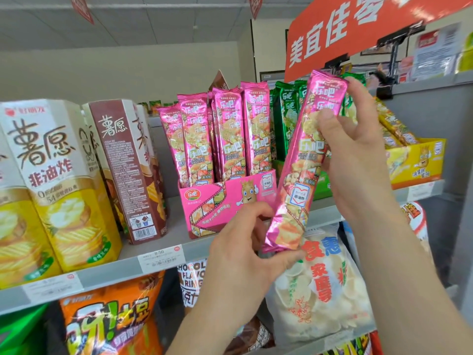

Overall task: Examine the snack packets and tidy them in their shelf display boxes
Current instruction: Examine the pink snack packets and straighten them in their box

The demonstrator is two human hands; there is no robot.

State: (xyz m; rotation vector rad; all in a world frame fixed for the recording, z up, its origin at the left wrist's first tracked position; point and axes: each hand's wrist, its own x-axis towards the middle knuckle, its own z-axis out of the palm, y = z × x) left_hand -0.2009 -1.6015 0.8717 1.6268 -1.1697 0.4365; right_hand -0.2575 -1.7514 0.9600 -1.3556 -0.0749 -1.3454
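I hold one long pink snack packet [303, 165] upright and slightly tilted in front of the shelf. My left hand [245, 254] pinches its bottom end between thumb and fingers. My right hand [350, 149] grips its upper half, thumb across the front. Behind it, the pink display box [220, 208] stands on the shelf with several matching pink packets [222, 134] upright inside. To the right are green packets [288, 119] in a green box [321, 187], partly hidden by the held packet.
Tall chip boxes [51, 180] and a brown one [128, 165] stand at the left. A yellow display box [417, 162] sits at the right. The grey shelf edge [102, 272] carries price tags. Bagged snacks [322, 285] fill the shelf below. An orange sign [358, 29] hangs overhead.
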